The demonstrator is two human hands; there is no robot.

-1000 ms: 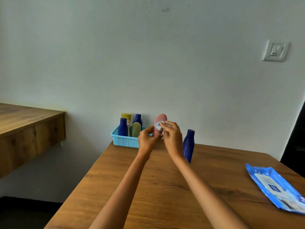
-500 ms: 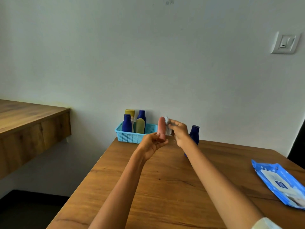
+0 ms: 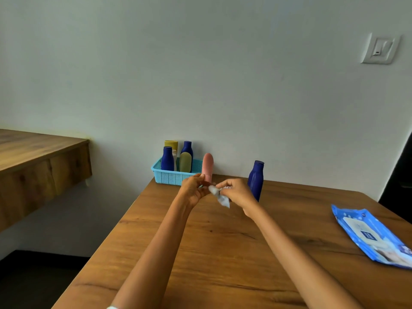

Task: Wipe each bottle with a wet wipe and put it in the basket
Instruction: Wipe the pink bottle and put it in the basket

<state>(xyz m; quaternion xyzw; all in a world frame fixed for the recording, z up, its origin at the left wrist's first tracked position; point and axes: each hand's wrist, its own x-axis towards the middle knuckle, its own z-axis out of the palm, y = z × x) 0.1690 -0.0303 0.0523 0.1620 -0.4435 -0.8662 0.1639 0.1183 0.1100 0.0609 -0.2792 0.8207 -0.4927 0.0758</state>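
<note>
Both forearms reach up from the bottom edge to mid-frame, hands nearly meeting: left hand (image 3: 192,190) curled in a grip, right hand (image 3: 236,192) pinching.

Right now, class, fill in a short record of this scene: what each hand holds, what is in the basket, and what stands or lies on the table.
left hand: holds the pink bottle upright by its lower end
right hand: pinches a crumpled wet wipe near the bottle's base
basket: at the table's far left corner, holding four bottles, two dark blue, one yellow-capped, one pale green
blue bottle: stands on the table, outside the basket, behind the right hand
wipes pack: lies flat at the table's right edge
</note>
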